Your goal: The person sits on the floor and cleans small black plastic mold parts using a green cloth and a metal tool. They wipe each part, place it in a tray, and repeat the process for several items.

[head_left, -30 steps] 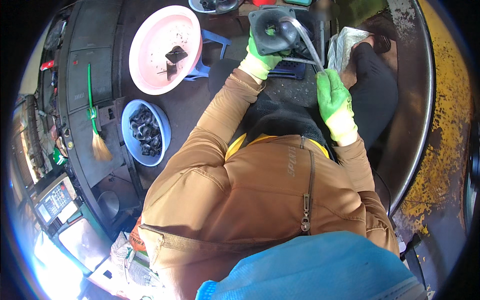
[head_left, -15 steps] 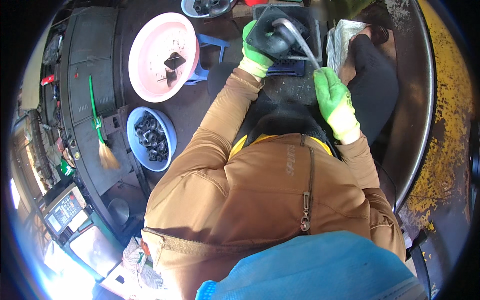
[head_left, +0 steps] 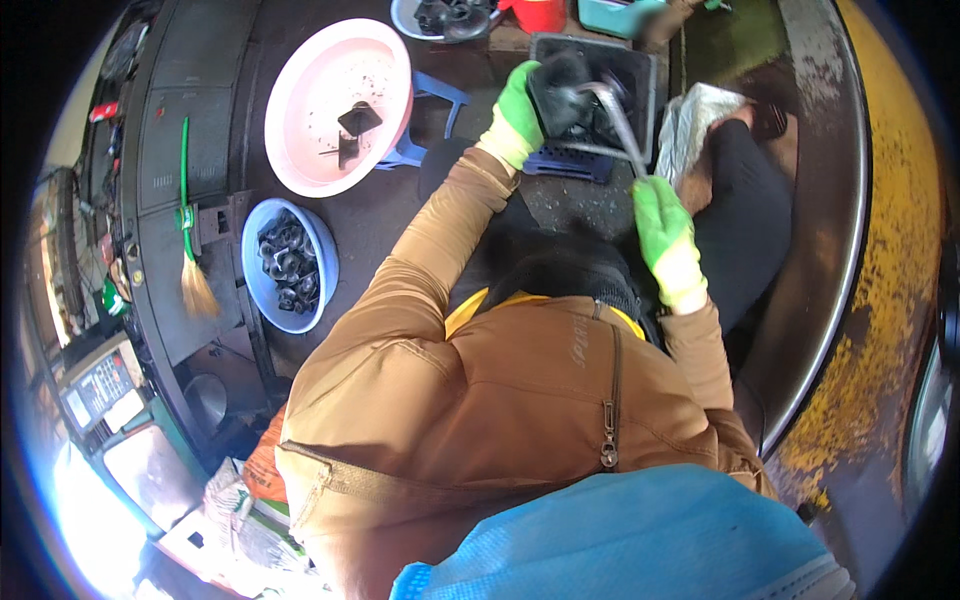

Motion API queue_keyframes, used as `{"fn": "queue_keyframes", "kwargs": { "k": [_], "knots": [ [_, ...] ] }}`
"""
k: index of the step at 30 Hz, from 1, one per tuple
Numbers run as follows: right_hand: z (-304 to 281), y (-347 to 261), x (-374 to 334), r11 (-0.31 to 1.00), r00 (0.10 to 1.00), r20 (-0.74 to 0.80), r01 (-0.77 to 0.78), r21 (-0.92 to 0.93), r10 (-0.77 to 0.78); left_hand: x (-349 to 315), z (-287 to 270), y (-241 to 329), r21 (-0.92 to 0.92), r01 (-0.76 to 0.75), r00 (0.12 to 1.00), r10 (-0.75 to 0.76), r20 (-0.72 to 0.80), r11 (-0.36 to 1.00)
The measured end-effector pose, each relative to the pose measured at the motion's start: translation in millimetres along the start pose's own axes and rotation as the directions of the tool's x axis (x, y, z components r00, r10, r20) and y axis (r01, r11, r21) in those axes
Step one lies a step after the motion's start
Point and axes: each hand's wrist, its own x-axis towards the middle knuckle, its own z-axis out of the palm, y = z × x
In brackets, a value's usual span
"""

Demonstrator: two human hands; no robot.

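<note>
My left hand (head_left: 515, 118), in a green and yellow glove, grips the left edge of a black square-flanged molded part (head_left: 556, 92). The part is tilted and smeared by motion. My right hand (head_left: 662, 222), gloved the same way, is closed around the lower end of a metal rod with a bent tip (head_left: 625, 130). The bent tip reaches up to the right side of the black part; whether it touches is too blurred to tell. Just behind both is a black rectangular crate (head_left: 648, 105) with dark pieces inside, above a dark blue perforated plastic surface (head_left: 570, 165).
A pink basin (head_left: 300, 120) holding a few black pieces rests by a blue stool (head_left: 440, 95). Blue basins (head_left: 328, 270) of black parts stand left and at the back. A red container (head_left: 540, 14) is behind. A curved metal edge (head_left: 858, 200) borders the right.
The black part has tipped from facing up to a steeper slant, moving off the crate's front. The rod's bent tip no longer sits inside its opening. My right hand is slightly lower.
</note>
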Motion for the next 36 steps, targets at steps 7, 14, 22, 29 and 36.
{"fn": "queue_keyframes", "kwargs": {
  "k": [7,14,22,29,36],
  "knots": [
    [-16.0,3.6,10.8,0.340,0.697,0.273,-0.605,0.720,0.663,107.3,-128.9,-74.0,-0.440,0.465,0.583,-0.640,-0.500,0.768],
    [-7.1,-1.9,22.6,0.294,0.687,0.349,-0.636,0.714,0.638,213.2,-188.8,-132.7,-0.215,0.675,0.556,-0.678,-0.480,0.706],
    [-11.6,-9.7,31.7,0.217,0.622,0.389,-0.678,0.703,0.680,171.1,-172.2,-191.4,0.507,0.466,0.879,-0.443,-0.174,0.726],
    [-2.7,-9.9,34.2,0.231,0.648,0.384,-0.659,0.716,0.658,168.1,-139.3,-147.4,0.836,0.237,0.928,-0.371,-0.044,0.494],
    [-4.7,-12.8,35.0,0.130,0.596,0.426,-0.671,0.730,0.681,187.3,-146.8,-124.4,0.794,0.275,0.961,-0.157,-0.226,0.542]
  ]
}}
